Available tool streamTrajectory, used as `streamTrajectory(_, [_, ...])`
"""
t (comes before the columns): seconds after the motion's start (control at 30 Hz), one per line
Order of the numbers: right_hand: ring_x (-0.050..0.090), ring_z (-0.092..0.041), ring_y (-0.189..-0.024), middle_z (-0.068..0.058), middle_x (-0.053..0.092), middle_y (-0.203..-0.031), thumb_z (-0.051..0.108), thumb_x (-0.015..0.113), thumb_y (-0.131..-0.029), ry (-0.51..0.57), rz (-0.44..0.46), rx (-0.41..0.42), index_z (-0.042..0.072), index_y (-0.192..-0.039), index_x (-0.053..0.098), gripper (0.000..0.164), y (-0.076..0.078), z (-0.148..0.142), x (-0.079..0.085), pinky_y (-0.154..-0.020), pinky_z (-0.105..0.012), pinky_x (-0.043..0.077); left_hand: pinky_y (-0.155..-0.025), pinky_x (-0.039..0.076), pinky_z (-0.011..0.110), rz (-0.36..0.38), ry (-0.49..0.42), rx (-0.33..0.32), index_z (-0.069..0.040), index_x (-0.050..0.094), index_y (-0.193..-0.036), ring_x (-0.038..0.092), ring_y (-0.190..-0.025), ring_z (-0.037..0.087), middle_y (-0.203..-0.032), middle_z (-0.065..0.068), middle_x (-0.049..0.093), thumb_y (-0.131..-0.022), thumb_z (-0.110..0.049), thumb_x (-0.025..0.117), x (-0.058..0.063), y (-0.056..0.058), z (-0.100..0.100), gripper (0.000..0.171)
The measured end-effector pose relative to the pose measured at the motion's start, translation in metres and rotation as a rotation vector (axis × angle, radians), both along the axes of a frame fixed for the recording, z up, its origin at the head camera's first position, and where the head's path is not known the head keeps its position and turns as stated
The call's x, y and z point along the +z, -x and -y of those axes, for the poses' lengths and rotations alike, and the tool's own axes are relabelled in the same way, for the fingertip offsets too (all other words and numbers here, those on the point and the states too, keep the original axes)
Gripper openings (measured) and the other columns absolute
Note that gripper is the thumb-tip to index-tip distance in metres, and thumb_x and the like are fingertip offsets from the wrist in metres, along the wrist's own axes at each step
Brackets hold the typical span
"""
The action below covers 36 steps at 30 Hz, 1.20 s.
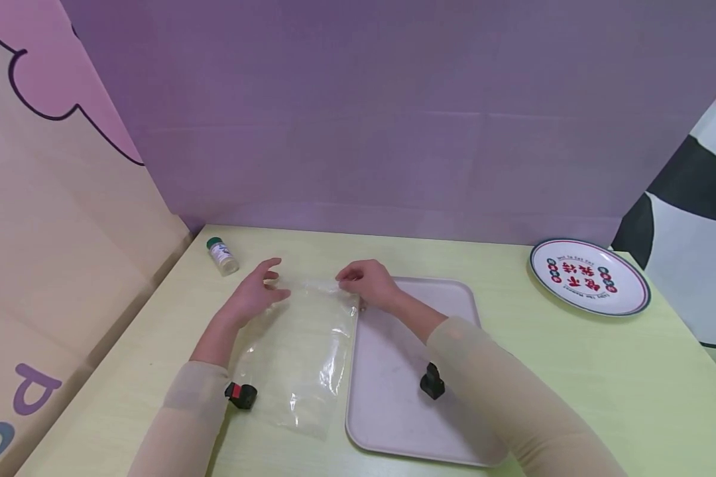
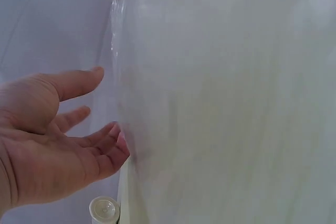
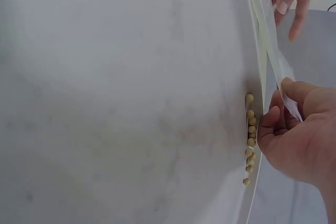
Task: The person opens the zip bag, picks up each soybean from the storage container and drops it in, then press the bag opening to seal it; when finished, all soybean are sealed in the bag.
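Note:
A clear plastic bag (image 1: pixel 301 371) lies flat on the table between my forearms. My right hand (image 1: pixel 371 285) pinches its far right corner between thumb and fingers. My left hand (image 1: pixel 253 296) is beside the bag's far left corner, with thumb and fingers spread apart and nothing held. In the left wrist view those fingertips come close to the bag's edge; whether they touch it I cannot tell. Right of the bag sits a pale rectangular tray (image 1: pixel 394 424), and in the right wrist view several small round beige beans (image 3: pixel 251 129) line its edge near the right hand.
A small green-capped bottle (image 1: pixel 223 256) with a label lies at the table's far left. On the right sits an oval white plate (image 1: pixel 626 298) with red lettering and a blue rim. A purple partition (image 1: pixel 394 132) rises behind the table.

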State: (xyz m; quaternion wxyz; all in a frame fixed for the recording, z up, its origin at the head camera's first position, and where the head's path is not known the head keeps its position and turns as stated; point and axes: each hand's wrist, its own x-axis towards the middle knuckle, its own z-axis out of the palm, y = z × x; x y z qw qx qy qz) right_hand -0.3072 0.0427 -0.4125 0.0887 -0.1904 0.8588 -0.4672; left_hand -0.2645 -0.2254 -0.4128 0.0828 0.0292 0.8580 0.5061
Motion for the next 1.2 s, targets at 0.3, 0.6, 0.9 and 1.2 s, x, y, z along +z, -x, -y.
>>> streamTrajectory(0.3, [0.063, -0.015, -0.087, -0.002, 0.071, -0.096, 0.011, 0.073, -0.095, 0.026, 0.019, -0.014, 0.008, -0.106, 0.076, 0.012, 0.0, -0.004, -0.001, -0.072, -0.026, 0.049, -0.076, 0.053, 0.029, -0.034, -0.088, 0.15, 0.0, 0.045, -0.148, 0.062, -0.099, 0.025, -0.124, 0.021, 0.058, -0.1, -0.007, 0.063, 0.005, 0.001, -0.004, 0.052])
streamTrajectory(0.6, [0.062, -0.017, -0.084, -0.003, 0.07, -0.097, 0.012, 0.074, -0.094, 0.073, 0.051, -0.013, 0.007, -0.106, 0.076, 0.013, -0.005, -0.011, 0.005, -0.07, -0.026, 0.05, -0.074, 0.054, 0.024, -0.119, -0.162, 0.2, 0.002, 0.058, -0.135, 0.065, -0.085, 0.017, -0.105, 0.014, 0.063, -0.101, -0.009, 0.063, 0.015, -0.002, -0.009, 0.037])
streamTrajectory(0.9, [0.067, -0.021, -0.089, -0.003, 0.07, -0.093, 0.013, 0.073, -0.094, 0.09, 0.033, 0.095, 0.005, -0.107, 0.075, 0.015, -0.014, -0.015, 0.012, -0.08, -0.03, 0.056, -0.076, 0.055, 0.027, -0.169, -0.171, 0.145, 0.005, 0.066, -0.12, 0.066, -0.084, 0.02, -0.102, 0.016, 0.068, -0.1, -0.009, 0.065, 0.031, -0.01, -0.022, 0.025])
streamTrajectory(1.2, [0.066, -0.021, -0.086, -0.002, 0.071, -0.09, 0.014, 0.073, -0.095, 0.088, -0.003, 0.104, 0.007, -0.103, 0.076, 0.012, -0.023, -0.012, 0.019, -0.076, -0.029, 0.056, -0.086, 0.055, 0.045, -0.188, -0.128, 0.05, 0.004, 0.067, -0.12, 0.067, -0.092, 0.03, -0.105, 0.013, 0.07, -0.1, -0.012, 0.066, 0.046, -0.02, -0.038, 0.026])
